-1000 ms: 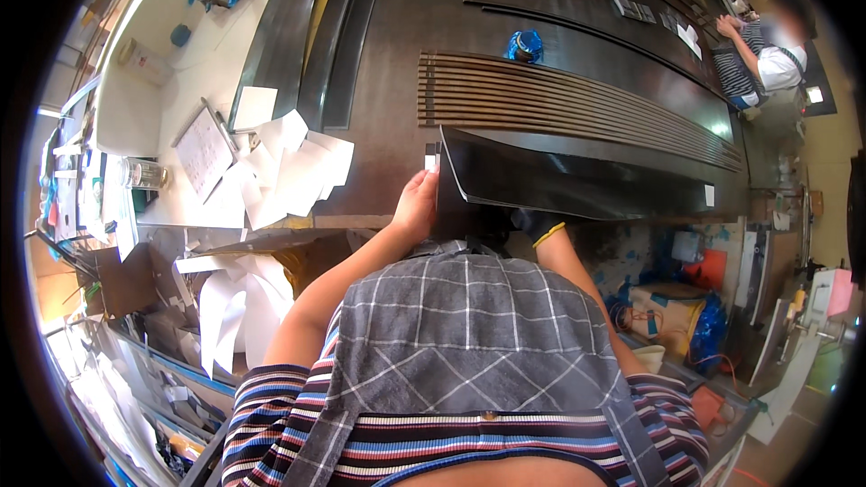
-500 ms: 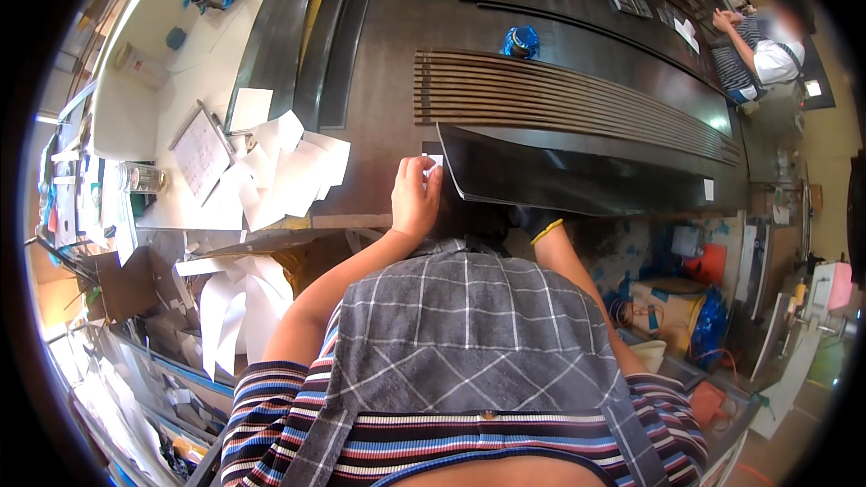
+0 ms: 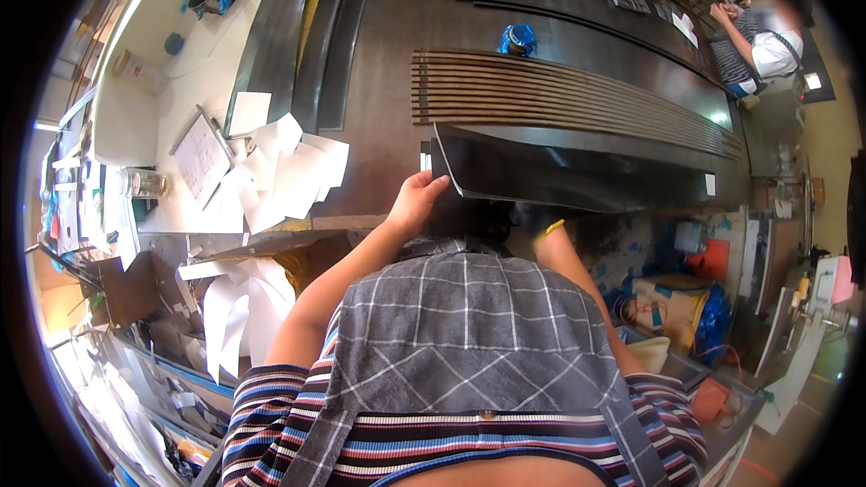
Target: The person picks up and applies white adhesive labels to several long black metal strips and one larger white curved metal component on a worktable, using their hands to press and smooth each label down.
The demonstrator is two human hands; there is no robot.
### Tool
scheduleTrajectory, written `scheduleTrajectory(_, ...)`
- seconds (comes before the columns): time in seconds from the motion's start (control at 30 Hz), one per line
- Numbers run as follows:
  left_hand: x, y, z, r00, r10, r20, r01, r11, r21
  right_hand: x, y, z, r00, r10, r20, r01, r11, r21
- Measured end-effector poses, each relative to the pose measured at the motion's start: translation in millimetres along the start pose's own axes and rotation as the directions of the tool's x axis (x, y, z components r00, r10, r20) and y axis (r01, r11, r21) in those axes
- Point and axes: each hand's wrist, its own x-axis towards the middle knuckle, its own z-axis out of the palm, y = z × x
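Note:
A long, glossy black panel [image 3: 568,169] lies along the near edge of the dark table, with a small white label [image 3: 710,185] at its right end. Beside its left end is my bare left hand [image 3: 417,202], fingers curled in and thumb against or very near the panel's corner. Whatever those fingers hold is hidden. Just beyond them is a small white sticker [image 3: 426,159] on a dark surface. My right hand [image 3: 532,217], in a dark glove with a yellow cuff, is at the panel's near edge; blur and shadow hide its fingers.
Behind the panel lies a row of brown slats [image 3: 541,95], with a blue-wrapped object [image 3: 518,40] beyond. White paper sheets [image 3: 284,167] and a glass jar [image 3: 142,182] are on the left. Another person [image 3: 767,45] stands at the far right. Below the table are a bucket and clutter.
My left hand has drawn back toward me from the white sticker to the panel's near left corner, uncovering the sticker. My right hand has shifted slightly and is blurred.

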Motion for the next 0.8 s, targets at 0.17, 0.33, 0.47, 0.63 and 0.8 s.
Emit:
scheduleTrajectory(0.17,-6.7,25.6,7.8,0.989,-0.078,0.128,0.098,0.983,-0.157,-44.5,6.8,-24.8,0.969,0.081,0.232,-0.149,0.943,0.297)
scheduleTrajectory(0.33,-26.8,62.3,40.9,0.959,-0.193,0.206,0.274,0.812,-0.516,-131.8,59.3,-50.7,0.72,0.449,0.53,-0.687,0.346,0.639)
scheduleTrajectory(0.47,-27.1,91.6,52.0,0.971,-0.114,0.212,0.165,0.956,-0.242,-120.4,28.5,-42.7,0.795,0.435,0.424,-0.593,0.703,0.391)
scheduleTrajectory(0.63,-16.9,140.4,68.5,0.892,-0.098,0.441,0.241,0.929,-0.28,-25.3,-16.6,8.7,0.984,0.164,-0.067,-0.151,0.973,0.174)
scheduleTrajectory(0.8,0.5,147.5,72.3,0.883,-0.169,0.438,0.289,0.931,-0.224,21.2,14.8,61.9,0.96,0.082,-0.268,-0.127,0.98,-0.154)
